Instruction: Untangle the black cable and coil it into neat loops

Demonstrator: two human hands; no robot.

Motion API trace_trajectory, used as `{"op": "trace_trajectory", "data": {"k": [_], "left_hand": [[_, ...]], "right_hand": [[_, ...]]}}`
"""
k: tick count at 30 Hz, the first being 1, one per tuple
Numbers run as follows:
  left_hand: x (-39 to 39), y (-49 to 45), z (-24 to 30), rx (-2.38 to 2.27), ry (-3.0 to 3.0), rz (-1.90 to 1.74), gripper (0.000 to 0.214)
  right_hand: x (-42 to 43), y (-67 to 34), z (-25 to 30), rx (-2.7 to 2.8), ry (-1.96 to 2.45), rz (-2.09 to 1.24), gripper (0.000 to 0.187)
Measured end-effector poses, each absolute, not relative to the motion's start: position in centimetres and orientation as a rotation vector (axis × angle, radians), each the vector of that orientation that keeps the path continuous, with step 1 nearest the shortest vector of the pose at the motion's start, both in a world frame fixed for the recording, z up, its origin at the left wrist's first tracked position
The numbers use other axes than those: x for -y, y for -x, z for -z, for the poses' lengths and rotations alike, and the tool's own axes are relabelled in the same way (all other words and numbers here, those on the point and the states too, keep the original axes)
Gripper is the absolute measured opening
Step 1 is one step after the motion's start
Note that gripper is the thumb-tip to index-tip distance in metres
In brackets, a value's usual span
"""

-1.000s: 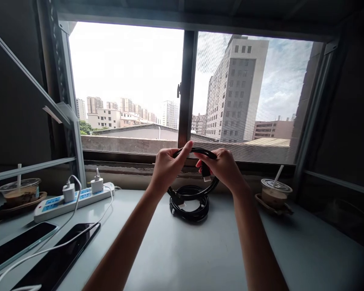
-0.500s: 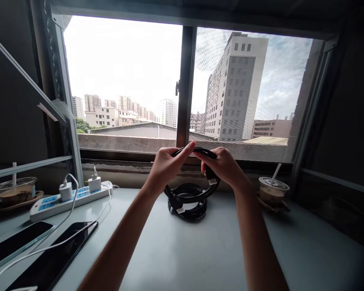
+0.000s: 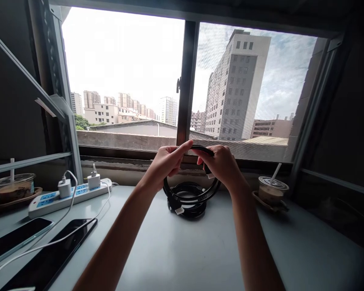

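Observation:
A coiled black cable (image 3: 202, 148) is held up in a loop between my two hands above the desk. My left hand (image 3: 166, 162) pinches the loop's upper left, thumb laid along the top. My right hand (image 3: 223, 163) is closed round its upper right. Below the right fingers hangs a plug (image 3: 210, 175) with a pale flat tip, partly hidden. A second pale-tipped plug (image 3: 178, 210) shows at the lower left of the loop. Behind the loop's bottom, more coiled black cable (image 3: 194, 213) rests on the desk; whether it joins the held loop I cannot tell.
A white power strip (image 3: 91, 195) with two chargers stands at left. Two phones (image 3: 59, 250) (image 3: 21, 234) lie before it, white charging leads across them. Drink cups with straws stand at far left (image 3: 13, 188) and right (image 3: 273, 189). A window (image 3: 186, 81) rises behind the desk (image 3: 182, 258).
The hands have moved slightly apart, and more cable shows between them. The left fingers show more beneath the thumb. The plug under the right hand is more hidden.

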State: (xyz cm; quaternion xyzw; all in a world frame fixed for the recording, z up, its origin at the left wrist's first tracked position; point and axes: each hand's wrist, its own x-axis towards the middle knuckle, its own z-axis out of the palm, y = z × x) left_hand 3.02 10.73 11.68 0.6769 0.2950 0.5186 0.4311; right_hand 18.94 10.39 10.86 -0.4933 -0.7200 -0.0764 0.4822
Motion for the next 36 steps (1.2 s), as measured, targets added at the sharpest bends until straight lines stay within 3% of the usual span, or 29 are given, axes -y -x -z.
{"op": "trace_trajectory", "data": {"k": [24, 33, 36], "left_hand": [[-10.3, -3.8, -11.5, -0.685, -1.625, -1.242, 0.049], [-13.4, -1.9, -11.4, -0.699, -1.590, -1.219, 0.060], [-13.3, -1.2, -12.0, -0.668, -1.501, -1.292, 0.057]], "right_hand": [[-9.5, -19.5, -11.3, 1.726, 1.235, 0.232, 0.055], [-10.8, -18.1, -10.6, 1.784, 1.133, 0.262, 0.032], [-11.1, -17.3, -10.5, 1.719, 0.996, 0.261, 0.047]]}}
